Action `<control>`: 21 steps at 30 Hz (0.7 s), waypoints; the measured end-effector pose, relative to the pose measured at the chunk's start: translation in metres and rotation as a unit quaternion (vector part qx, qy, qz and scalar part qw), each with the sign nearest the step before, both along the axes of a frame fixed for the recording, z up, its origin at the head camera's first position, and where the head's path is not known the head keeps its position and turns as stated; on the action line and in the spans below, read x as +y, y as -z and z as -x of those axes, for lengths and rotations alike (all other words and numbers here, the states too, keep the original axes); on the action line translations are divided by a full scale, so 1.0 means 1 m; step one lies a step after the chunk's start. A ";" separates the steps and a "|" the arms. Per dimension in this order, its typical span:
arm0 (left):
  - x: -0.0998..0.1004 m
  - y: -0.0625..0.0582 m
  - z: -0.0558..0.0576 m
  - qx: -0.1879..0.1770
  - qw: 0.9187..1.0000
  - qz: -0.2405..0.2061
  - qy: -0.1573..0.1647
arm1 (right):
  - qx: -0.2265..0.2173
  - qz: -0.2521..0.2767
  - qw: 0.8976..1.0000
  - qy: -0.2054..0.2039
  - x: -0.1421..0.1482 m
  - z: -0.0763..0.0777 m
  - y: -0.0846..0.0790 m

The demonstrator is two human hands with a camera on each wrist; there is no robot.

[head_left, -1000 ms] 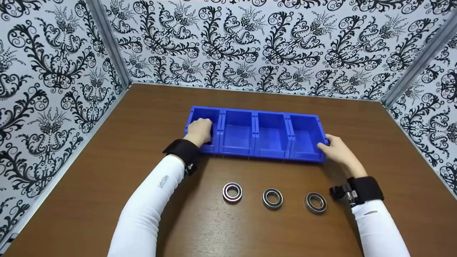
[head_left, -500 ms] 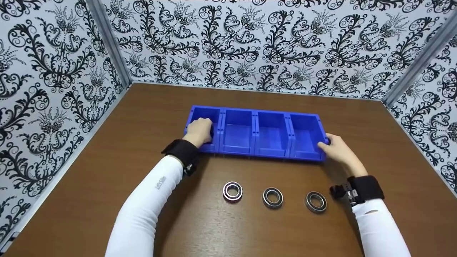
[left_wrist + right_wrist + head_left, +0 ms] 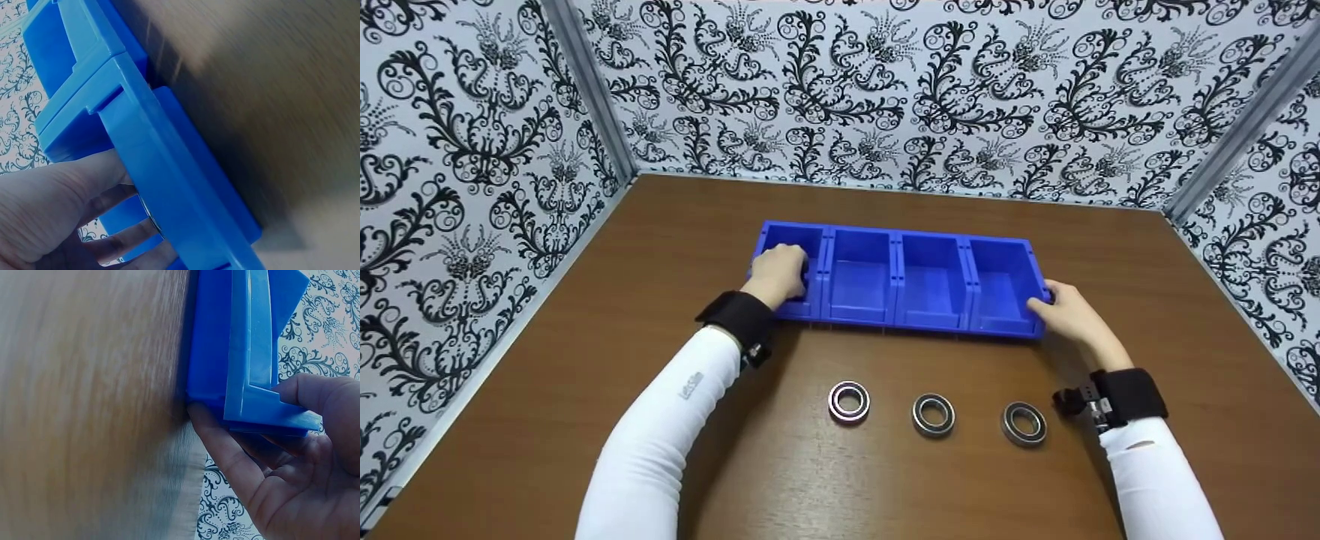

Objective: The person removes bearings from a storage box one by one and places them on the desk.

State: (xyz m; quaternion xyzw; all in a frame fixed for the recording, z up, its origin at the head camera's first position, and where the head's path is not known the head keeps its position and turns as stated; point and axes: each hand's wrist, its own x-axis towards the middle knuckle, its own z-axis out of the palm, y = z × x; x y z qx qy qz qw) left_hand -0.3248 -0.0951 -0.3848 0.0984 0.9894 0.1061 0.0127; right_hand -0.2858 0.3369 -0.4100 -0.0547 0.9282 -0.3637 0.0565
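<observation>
A blue four-part bin (image 3: 861, 289) sits across the middle of the table. My left hand (image 3: 778, 271) reaches down into its leftmost compartment, fingers curled. In the left wrist view those fingers are around a bearing (image 3: 148, 214), of which just a thin curved metal edge shows; the front wall hides the rest. At the other end my right hand (image 3: 1065, 311) grips the bin's right side wall, thumb over the rim and fingers outside, as the right wrist view also shows. The other three compartments hold nothing.
Nearer the person, three bearings lie in a row on the brown table (image 3: 780, 465): a left bearing (image 3: 848, 418), a middle bearing (image 3: 933, 433) and a right bearing (image 3: 1024, 441). Patterned walls (image 3: 885, 97) stand behind and at both sides.
The left hand has risen very slightly inside the leftmost compartment, and its forearm has shifted a little to the left. The right hand, bin and bearings on the table stay put.
</observation>
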 end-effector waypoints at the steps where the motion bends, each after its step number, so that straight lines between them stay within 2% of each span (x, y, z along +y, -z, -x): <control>1: -0.001 0.000 0.000 0.002 1.000 -0.002 0.001 | 0.001 -0.001 1.000 0.000 0.000 0.000 0.000; 21: -0.006 -0.013 -0.003 0.005 1.000 -0.023 -0.004 | -0.008 0.006 1.000 0.008 -0.001 -0.001 -0.001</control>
